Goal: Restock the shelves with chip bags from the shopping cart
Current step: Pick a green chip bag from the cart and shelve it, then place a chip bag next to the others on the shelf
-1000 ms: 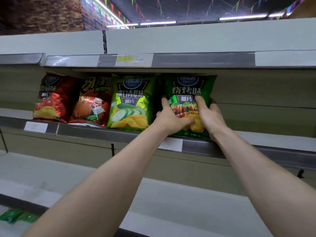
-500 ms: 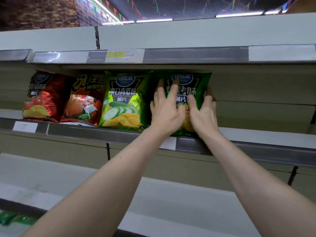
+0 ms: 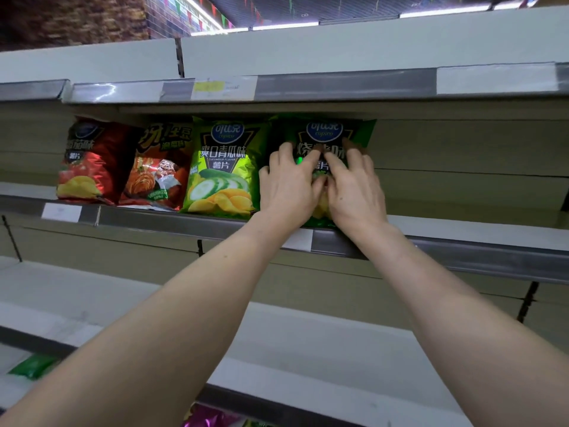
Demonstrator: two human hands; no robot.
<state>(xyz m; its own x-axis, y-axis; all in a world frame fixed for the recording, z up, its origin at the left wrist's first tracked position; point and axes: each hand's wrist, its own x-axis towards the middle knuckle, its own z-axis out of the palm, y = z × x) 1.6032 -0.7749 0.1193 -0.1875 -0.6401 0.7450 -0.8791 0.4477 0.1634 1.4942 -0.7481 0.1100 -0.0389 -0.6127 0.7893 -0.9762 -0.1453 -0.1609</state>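
A dark green chip bag (image 3: 324, 131) stands upright on the middle shelf (image 3: 480, 232), rightmost of a row. My left hand (image 3: 288, 186) and my right hand (image 3: 354, 186) lie flat against its front with straight fingers, side by side, pressing it back. They cover most of the bag's lower half. To its left stand a light green cucumber chip bag (image 3: 223, 167), an orange bag (image 3: 157, 171) and a red bag (image 3: 92, 161), all upright and touching each other.
The middle shelf is bare to the right of the dark green bag. A top shelf edge (image 3: 338, 84) with price labels overhangs the row. A wide lower shelf (image 3: 308, 340) lies beneath my arms, with a green packet (image 3: 34, 365) at far left and colourful bags (image 3: 209, 419) at the bottom edge.
Both hands let go of the dark green bag's lower part and slid up its front with fingers straightened. The bag now stands pushed back on the shelf.
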